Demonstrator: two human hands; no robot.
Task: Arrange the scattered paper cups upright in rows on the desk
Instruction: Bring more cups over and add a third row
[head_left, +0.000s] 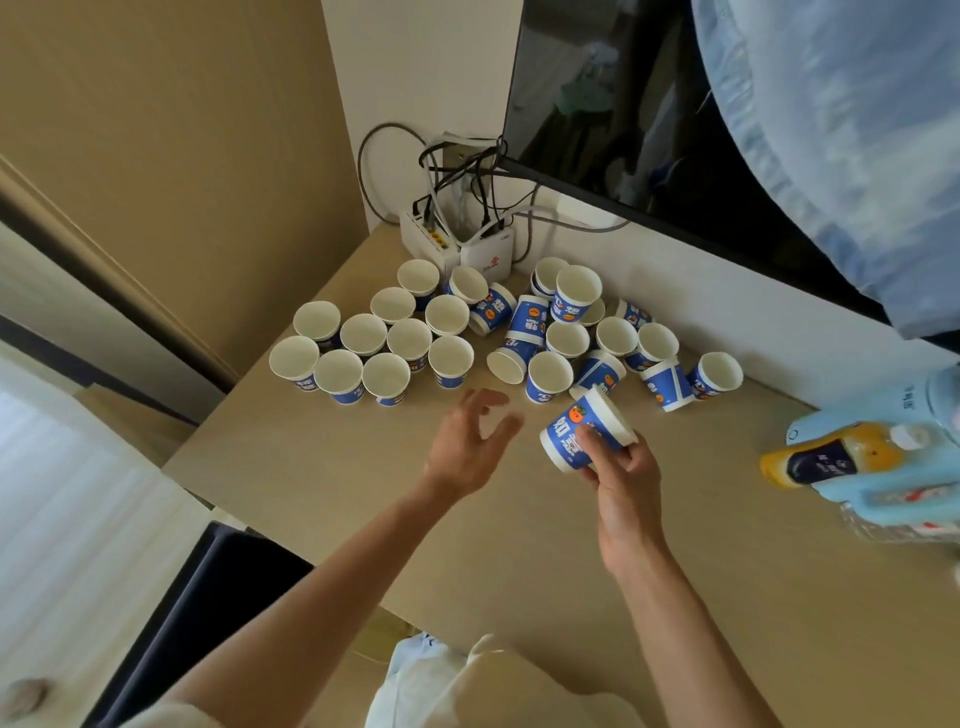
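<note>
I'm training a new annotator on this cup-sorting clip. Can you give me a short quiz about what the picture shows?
1. Which hand grips the held cup? A) left hand B) right hand C) both
2. True or false: the upright rows stand to the left of the scattered cups.
3. Fill in: above the desk, the left hand holds ____.
Key: 1 B; 2 true; 3 nothing.
</note>
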